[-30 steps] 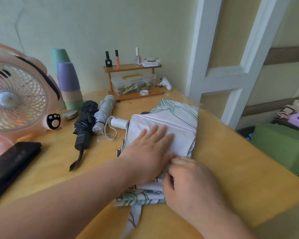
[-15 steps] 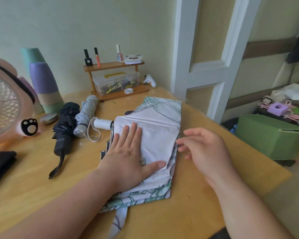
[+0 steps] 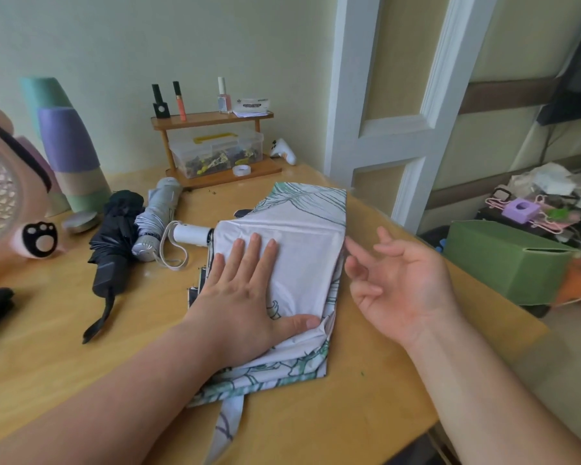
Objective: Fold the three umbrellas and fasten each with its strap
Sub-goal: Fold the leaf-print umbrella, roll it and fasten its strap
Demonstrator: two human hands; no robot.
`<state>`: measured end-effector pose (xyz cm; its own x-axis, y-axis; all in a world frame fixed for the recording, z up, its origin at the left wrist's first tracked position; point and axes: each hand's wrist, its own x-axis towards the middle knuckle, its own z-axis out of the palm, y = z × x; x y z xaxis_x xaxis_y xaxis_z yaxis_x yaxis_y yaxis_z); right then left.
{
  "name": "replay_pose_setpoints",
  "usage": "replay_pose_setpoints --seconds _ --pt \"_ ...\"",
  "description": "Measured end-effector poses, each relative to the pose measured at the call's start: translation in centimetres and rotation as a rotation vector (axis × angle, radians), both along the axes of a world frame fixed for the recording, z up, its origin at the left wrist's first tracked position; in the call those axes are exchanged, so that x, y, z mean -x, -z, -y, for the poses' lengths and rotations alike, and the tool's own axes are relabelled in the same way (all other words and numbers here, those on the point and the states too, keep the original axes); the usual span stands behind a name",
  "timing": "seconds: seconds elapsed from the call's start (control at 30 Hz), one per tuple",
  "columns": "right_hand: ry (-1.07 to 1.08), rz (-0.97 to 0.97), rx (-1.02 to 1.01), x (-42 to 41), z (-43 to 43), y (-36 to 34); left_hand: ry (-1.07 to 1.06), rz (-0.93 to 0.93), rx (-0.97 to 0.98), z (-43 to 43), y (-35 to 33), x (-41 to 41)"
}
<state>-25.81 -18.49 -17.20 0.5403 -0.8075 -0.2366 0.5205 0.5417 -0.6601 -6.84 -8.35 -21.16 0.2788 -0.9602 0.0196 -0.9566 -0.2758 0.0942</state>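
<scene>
Left hand point(image 3: 239, 297) flat with straight fingers pressing the white leaf-print umbrella point(image 3: 302, 236) at frame centre on the wooden desk point(image 3: 399, 380), right hand point(image 3: 406, 283) palm-up, relaxed, holding nothing just beside it, black umbrella point(image 3: 113, 239) and grey umbrella point(image 3: 156, 218) folded at centre left

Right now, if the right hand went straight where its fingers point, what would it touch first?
Probably the folded edge of the leaf-print umbrella under the left hand; the right hand looks slightly raised, so height is unclear.
</scene>
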Motion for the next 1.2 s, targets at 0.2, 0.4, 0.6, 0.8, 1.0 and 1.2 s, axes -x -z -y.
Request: replay_pose_setpoints --seconds 0.2,0.4,0.6,0.8,1.0,1.2 --pt "0.082 -0.182 0.106 -0.4 -0.3 0.7 -0.02 0.024 -0.059 -0.2 -0.4 0.3" --pt "0.39 -0.955 1.31 -1.0 -2.7 1.6 -0.006 0.094 -0.156 -1.0 -0.9 1.6" --pt "-0.544 -1.313 1.649 -2.9 -4.7 2.4 0.099 0.161 -0.36 -2.3 -2.0 1.9" --pt "-0.666 -1.495 1.646 -1.0 -4.7 2.7 -0.035 0.22 -0.478 -3.4 -3.5 1.6" --pt "-0.624 -1.443 1.71 -1.1 -4.9 3.0 0.134 0.108 0.097 -1.5 -2.4 1.4" --pt "-0.271 -1.121 1.168 -0.2 0.2 -2.2 0.121 0.024 -0.113 -0.9 -0.7 1.7"
